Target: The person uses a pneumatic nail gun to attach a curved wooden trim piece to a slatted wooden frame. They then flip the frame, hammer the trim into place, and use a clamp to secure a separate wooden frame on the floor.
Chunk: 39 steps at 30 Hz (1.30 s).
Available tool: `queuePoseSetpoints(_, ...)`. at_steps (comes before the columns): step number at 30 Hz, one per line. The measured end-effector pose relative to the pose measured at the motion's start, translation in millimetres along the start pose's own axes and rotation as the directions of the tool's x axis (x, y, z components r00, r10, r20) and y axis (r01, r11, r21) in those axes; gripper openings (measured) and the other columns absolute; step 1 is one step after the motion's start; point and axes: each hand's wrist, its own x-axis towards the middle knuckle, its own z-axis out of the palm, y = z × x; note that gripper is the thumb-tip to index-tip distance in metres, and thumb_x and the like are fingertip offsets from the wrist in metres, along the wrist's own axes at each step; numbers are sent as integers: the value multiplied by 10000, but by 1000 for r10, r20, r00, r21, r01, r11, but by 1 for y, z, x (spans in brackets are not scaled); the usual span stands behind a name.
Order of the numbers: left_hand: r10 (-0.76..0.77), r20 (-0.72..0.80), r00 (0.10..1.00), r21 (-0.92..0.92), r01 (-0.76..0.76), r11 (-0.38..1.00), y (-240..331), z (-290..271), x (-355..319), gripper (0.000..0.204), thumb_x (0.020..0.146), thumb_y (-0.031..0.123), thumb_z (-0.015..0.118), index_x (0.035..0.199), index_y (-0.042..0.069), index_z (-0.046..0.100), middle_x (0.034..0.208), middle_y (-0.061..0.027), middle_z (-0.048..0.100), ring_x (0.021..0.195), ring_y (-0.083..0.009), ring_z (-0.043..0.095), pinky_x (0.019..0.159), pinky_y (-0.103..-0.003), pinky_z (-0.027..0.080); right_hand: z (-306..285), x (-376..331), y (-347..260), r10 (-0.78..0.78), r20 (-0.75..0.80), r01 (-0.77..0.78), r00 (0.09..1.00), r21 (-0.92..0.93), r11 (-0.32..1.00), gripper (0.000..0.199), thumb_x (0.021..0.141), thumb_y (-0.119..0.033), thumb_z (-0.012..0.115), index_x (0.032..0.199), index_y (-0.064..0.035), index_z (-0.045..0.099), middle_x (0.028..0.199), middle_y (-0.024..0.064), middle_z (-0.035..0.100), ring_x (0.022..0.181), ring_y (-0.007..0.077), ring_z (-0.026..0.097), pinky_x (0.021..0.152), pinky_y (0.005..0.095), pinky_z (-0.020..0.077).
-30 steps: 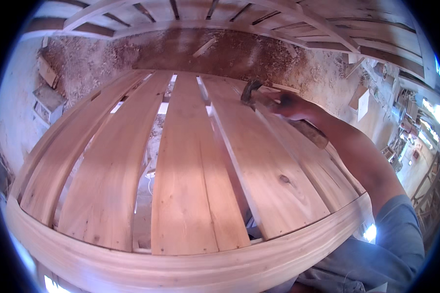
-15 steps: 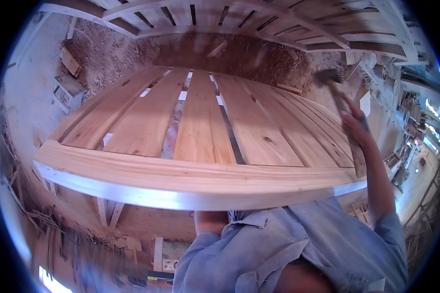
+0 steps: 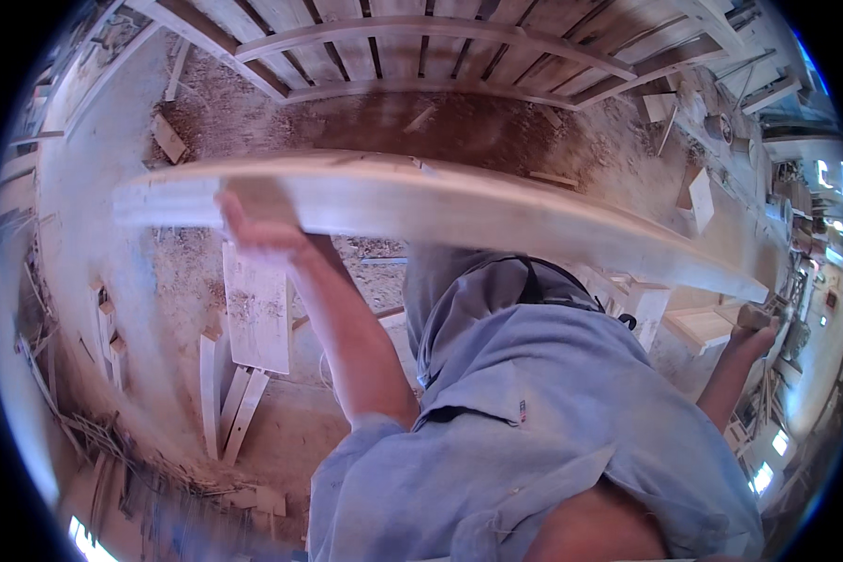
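Note:
The slatted wooden panel (image 3: 496, 220) is tilted up, so mostly its long pale edge rail shows and its slats are hidden. My left hand (image 3: 262, 229) is closed on the left part of that rail, slightly blurred by motion. At the far right, by the panel's right end, my right hand (image 3: 757, 339) is closed around the wooden handle of a hammer (image 3: 751, 317). The hammer's head is hard to make out there.
Across from me stands another slatted wooden frame (image 3: 421, 33). Wood offcuts (image 3: 169, 139) and shavings lie on the floor. Below the panel are a pale board (image 3: 258, 314) and several upright timbers (image 3: 211, 393). A cut wood piece (image 3: 698, 328) lies near my right hand.
The panel has gone from lying with its slats facing up to standing tilted on edge. My left hand has come into view on its rail. My right hand has dropped with the hammer.

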Motion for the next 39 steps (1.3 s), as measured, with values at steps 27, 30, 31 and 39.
queuePoseSetpoints(27,-272,-36,962,349,267,898,25,88,-55,510,795,427,612,1069,-2,644,1090,-154,640,897,-353,661,639,-489,571,-327,-86,315,938,202,-932,281,291,216,191,920,-213,514,925,-23,531,703,117,579,501,206,506,460,334,397)
queuePoseSetpoints(30,-281,-91,955,392,294,872,25,100,-80,510,797,428,615,1085,7,630,1081,-159,642,876,-353,662,612,-467,557,-374,-74,351,901,-3,-901,433,8,433,227,915,-188,508,1036,0,543,835,134,618,637,242,600,530,350,476)
queuePoseSetpoints(31,-295,-43,955,371,289,883,28,96,-77,521,789,417,620,1102,0,611,1083,-165,633,876,-356,659,616,-470,551,-367,-78,348,898,-82,-902,432,-59,428,234,916,-181,504,1061,0,538,868,140,618,691,253,613,540,358,489)
queuePoseSetpoints(39,-243,81,967,406,191,894,24,95,-81,513,826,403,595,1201,53,579,1159,-142,598,981,-351,615,698,-473,523,-310,-91,347,868,31,-869,495,13,495,360,915,-175,532,1235,-16,496,1090,190,615,921,313,643,672,391,535)
